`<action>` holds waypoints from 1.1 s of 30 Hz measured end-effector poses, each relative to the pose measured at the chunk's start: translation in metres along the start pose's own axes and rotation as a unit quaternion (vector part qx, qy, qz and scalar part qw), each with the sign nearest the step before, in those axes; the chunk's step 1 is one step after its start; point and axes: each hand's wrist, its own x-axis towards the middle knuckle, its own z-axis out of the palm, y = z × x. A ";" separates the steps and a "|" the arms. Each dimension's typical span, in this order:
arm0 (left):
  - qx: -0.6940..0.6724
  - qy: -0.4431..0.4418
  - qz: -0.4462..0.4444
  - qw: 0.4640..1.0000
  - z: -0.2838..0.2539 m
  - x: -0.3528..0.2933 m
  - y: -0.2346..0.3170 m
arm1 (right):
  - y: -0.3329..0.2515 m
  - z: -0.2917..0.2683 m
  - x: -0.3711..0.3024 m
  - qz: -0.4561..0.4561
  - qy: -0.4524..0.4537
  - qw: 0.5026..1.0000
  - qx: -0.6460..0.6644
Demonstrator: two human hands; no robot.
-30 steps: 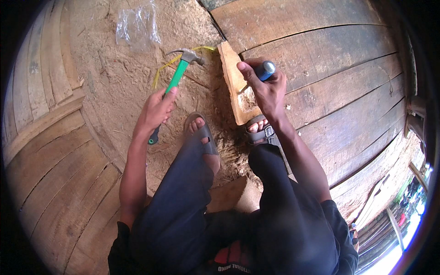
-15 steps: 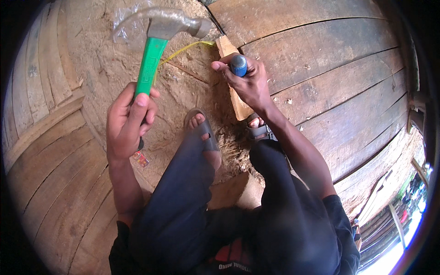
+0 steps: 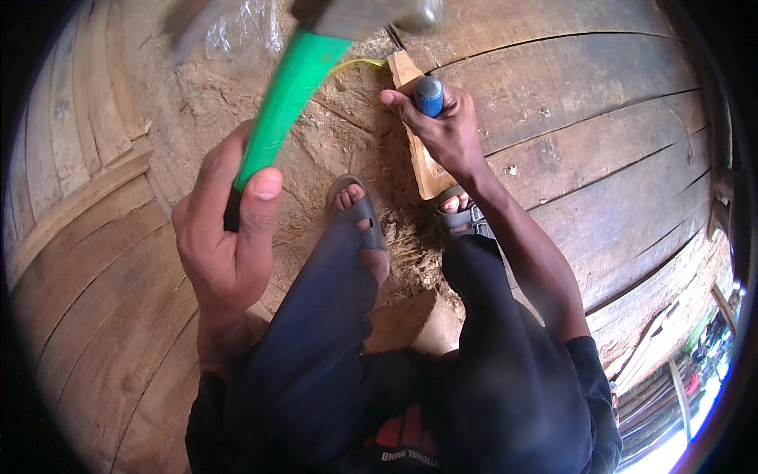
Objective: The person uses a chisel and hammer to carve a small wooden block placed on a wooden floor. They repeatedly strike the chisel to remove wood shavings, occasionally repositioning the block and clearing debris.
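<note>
Altogether two hands [image 3: 225, 245] [image 3: 452, 136], one hammer [image 3: 290, 103]

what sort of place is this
Probably a simple woodworking area, judging by the green-handled metal hammer, the upright blue-handled tool with a grey top and the pale, narrow wooden piece beneath it.

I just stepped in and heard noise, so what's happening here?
A person's left hand holds a green-handled hammer up close to the camera, its head blurred. Their right hand grips a blue-handled tool, butt end up, over a pale piece of wood; the tool's lower part is hidden. The wood's near end lies by the right foot.
</note>
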 end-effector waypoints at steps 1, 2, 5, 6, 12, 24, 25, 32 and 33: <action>-0.005 0.019 0.014 1.000 0.001 -0.001 0.000 | -0.002 0.000 0.000 0.002 -0.012 1.000 -0.005; 0.034 -0.012 0.027 0.999 0.004 0.001 0.004 | 0.000 0.003 0.001 -0.023 -0.004 0.999 0.028; 0.074 -0.066 0.023 0.995 0.000 0.004 0.007 | 0.013 0.008 0.003 -0.067 0.006 0.993 0.095; 0.072 -0.079 0.015 0.994 0.000 0.004 0.005 | 0.015 0.005 0.003 -0.061 0.001 0.994 0.095; -0.078 -0.035 -0.069 0.994 0.001 0.000 -0.012 | -0.004 -0.013 0.000 -0.046 0.002 0.992 0.119; -0.098 -0.070 -0.102 0.987 0.000 -0.006 -0.027 | -0.024 -0.034 0.009 -0.070 0.173 0.966 0.181; -0.100 -0.070 -0.098 0.988 0.001 -0.005 -0.028 | -0.022 -0.031 0.010 -0.068 0.188 0.964 0.175; -0.115 -0.072 -0.103 0.985 0.001 -0.004 -0.029 | -0.006 -0.020 0.008 -0.066 0.142 0.971 0.178; -0.120 -0.075 -0.106 0.984 0.001 -0.004 -0.030 | -0.008 -0.022 0.006 -0.051 0.135 0.977 0.157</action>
